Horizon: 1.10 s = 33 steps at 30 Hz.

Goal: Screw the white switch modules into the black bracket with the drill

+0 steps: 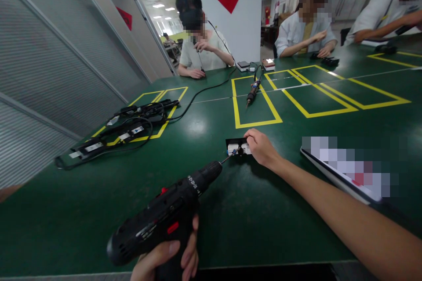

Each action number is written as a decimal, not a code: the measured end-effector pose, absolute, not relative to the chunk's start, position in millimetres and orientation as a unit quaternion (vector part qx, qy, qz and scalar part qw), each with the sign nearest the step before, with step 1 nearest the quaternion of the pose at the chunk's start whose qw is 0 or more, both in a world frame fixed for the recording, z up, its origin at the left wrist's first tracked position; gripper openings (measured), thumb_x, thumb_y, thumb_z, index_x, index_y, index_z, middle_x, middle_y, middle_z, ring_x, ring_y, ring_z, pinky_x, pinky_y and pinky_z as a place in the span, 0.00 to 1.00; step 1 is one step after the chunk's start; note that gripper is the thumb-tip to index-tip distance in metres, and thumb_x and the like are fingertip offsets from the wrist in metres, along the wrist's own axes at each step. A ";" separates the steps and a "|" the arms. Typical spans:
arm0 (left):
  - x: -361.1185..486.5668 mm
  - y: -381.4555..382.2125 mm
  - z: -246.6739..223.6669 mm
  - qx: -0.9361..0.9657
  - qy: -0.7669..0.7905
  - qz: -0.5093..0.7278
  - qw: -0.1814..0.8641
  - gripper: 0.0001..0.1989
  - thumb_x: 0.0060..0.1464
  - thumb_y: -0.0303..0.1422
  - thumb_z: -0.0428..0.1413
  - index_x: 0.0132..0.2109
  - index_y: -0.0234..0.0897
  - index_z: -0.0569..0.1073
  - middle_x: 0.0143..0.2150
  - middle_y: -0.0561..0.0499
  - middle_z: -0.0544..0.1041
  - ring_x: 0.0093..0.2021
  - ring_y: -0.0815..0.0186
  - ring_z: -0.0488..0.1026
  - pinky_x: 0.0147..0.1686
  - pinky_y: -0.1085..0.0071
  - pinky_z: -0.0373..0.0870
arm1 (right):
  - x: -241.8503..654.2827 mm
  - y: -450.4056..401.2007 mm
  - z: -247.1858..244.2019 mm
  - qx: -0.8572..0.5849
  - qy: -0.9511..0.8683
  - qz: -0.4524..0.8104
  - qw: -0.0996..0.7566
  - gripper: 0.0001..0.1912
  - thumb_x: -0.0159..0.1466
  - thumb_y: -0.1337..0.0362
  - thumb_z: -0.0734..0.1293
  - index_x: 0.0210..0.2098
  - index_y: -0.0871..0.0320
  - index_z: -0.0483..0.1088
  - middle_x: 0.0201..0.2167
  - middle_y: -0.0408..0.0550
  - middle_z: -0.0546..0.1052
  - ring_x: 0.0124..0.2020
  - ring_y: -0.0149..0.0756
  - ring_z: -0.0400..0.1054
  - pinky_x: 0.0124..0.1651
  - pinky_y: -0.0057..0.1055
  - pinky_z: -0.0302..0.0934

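Note:
My left hand [165,254] is wrapped around the grip of a black cordless drill [165,210] with red buttons, tilted up and to the right. Its thin bit reaches a small black part [240,150] with white blocks and a bit of blue, near the middle of the green table. The fingers of my right hand [262,147] are closed on the right end of this part. Whether the bit tip sits in a screw is too small to tell.
Black cabled devices [132,127] lie at the left on yellow tape outlines. An electric screwdriver [253,92] lies beyond my hands. A partly blurred tablet-like device [346,175] is at the right. People sit across the green table [204,210].

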<state>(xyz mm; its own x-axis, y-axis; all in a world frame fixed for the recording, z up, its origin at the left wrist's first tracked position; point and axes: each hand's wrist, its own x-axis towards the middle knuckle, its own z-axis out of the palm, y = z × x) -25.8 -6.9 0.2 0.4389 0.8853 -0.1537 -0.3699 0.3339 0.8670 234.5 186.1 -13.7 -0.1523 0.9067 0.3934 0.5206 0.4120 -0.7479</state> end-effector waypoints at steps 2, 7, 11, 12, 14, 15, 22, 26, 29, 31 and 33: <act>-25.8 -7.2 -0.2 0.397 0.323 0.420 0.749 0.16 0.52 0.37 0.48 0.46 0.32 0.64 0.23 0.52 0.65 0.18 0.67 0.67 0.24 0.65 0.65 | 234.5 186.3 -13.3 -0.491 -0.725 0.227 0.426 0.11 0.61 0.69 0.53 0.29 0.58 0.65 0.30 0.47 0.69 0.33 0.34 0.62 0.38 0.30 0.54; -24.6 -7.4 1.2 0.397 0.321 0.417 0.752 0.16 0.52 0.36 0.48 0.46 0.32 0.64 0.23 0.52 0.65 0.18 0.67 0.67 0.24 0.64 0.65 | 235.2 186.1 -12.6 -0.496 -0.723 0.231 0.421 0.11 0.61 0.69 0.53 0.29 0.58 0.66 0.30 0.47 0.69 0.33 0.34 0.62 0.38 0.30 0.54; -24.7 -7.4 1.7 0.399 0.321 0.422 0.749 0.16 0.52 0.36 0.48 0.46 0.31 0.64 0.23 0.52 0.65 0.18 0.67 0.67 0.24 0.65 0.64 | 235.5 185.5 -11.9 -0.495 -0.723 0.230 0.424 0.11 0.61 0.69 0.53 0.29 0.58 0.65 0.30 0.46 0.69 0.33 0.34 0.62 0.38 0.30 0.54; -24.8 -7.4 1.7 0.399 0.320 0.422 0.748 0.16 0.52 0.36 0.48 0.46 0.31 0.64 0.23 0.52 0.66 0.18 0.67 0.67 0.24 0.65 0.64 | 235.5 185.4 -11.8 -0.495 -0.723 0.229 0.424 0.11 0.61 0.69 0.53 0.29 0.58 0.65 0.30 0.46 0.69 0.33 0.34 0.62 0.38 0.30 0.54; -24.7 -7.3 1.7 0.399 0.319 0.422 0.748 0.16 0.52 0.36 0.49 0.46 0.31 0.64 0.23 0.52 0.65 0.18 0.67 0.66 0.24 0.65 0.65 | 235.6 185.5 -11.9 -0.494 -0.724 0.229 0.423 0.11 0.61 0.69 0.53 0.29 0.58 0.65 0.30 0.46 0.69 0.32 0.34 0.62 0.37 0.30 0.54; -24.6 -7.2 1.8 0.399 0.320 0.423 0.748 0.16 0.52 0.36 0.49 0.46 0.31 0.64 0.23 0.52 0.65 0.18 0.67 0.66 0.24 0.65 0.65 | 235.7 185.7 -12.1 -0.493 -0.725 0.228 0.424 0.11 0.61 0.69 0.53 0.29 0.58 0.65 0.30 0.46 0.69 0.32 0.34 0.62 0.37 0.30 0.54; -25.2 -7.6 1.4 0.395 0.326 0.415 0.752 0.17 0.52 0.37 0.49 0.46 0.32 0.64 0.23 0.52 0.65 0.18 0.67 0.67 0.24 0.65 0.64 | 235.5 187.0 -13.3 -0.494 -0.726 0.230 0.421 0.11 0.61 0.69 0.53 0.29 0.58 0.65 0.29 0.46 0.68 0.32 0.34 0.62 0.37 0.30 0.54; -26.5 -8.0 -0.4 0.392 0.325 0.412 0.756 0.17 0.52 0.37 0.49 0.47 0.32 0.64 0.23 0.52 0.65 0.19 0.67 0.67 0.25 0.65 0.64 | 235.5 186.8 -12.6 -0.493 -0.725 0.230 0.422 0.11 0.61 0.69 0.53 0.28 0.58 0.65 0.29 0.46 0.68 0.32 0.34 0.62 0.38 0.30 0.54; -26.4 -8.1 -1.3 0.396 0.322 0.413 0.754 0.17 0.52 0.37 0.49 0.47 0.32 0.64 0.23 0.52 0.65 0.18 0.67 0.67 0.24 0.65 0.64 | 235.8 186.9 -12.3 -0.491 -0.726 0.228 0.424 0.11 0.60 0.69 0.53 0.28 0.58 0.64 0.29 0.46 0.68 0.33 0.34 0.62 0.38 0.30 0.54; -26.0 -8.1 -1.2 0.398 0.320 0.415 0.753 0.17 0.52 0.37 0.49 0.47 0.32 0.64 0.23 0.52 0.65 0.18 0.67 0.66 0.24 0.65 0.64 | 235.9 187.1 -12.6 -0.491 -0.727 0.226 0.424 0.11 0.60 0.69 0.53 0.28 0.58 0.64 0.29 0.46 0.68 0.33 0.34 0.62 0.38 0.30 0.54; -25.5 -8.1 -0.6 0.396 0.321 0.416 0.753 0.17 0.52 0.37 0.49 0.46 0.32 0.64 0.23 0.52 0.65 0.18 0.67 0.66 0.24 0.65 0.64 | 235.9 187.4 -13.4 -0.489 -0.728 0.222 0.425 0.11 0.61 0.69 0.53 0.28 0.58 0.64 0.30 0.46 0.68 0.33 0.34 0.62 0.39 0.30 0.54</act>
<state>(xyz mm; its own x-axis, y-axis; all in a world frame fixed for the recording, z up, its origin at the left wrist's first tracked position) -25.5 -8.1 -0.6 0.4478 0.8808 -0.1539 -0.3726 0.3403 0.8633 235.9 187.4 -13.4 -0.1600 0.9017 0.4017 0.5235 0.4225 -0.7399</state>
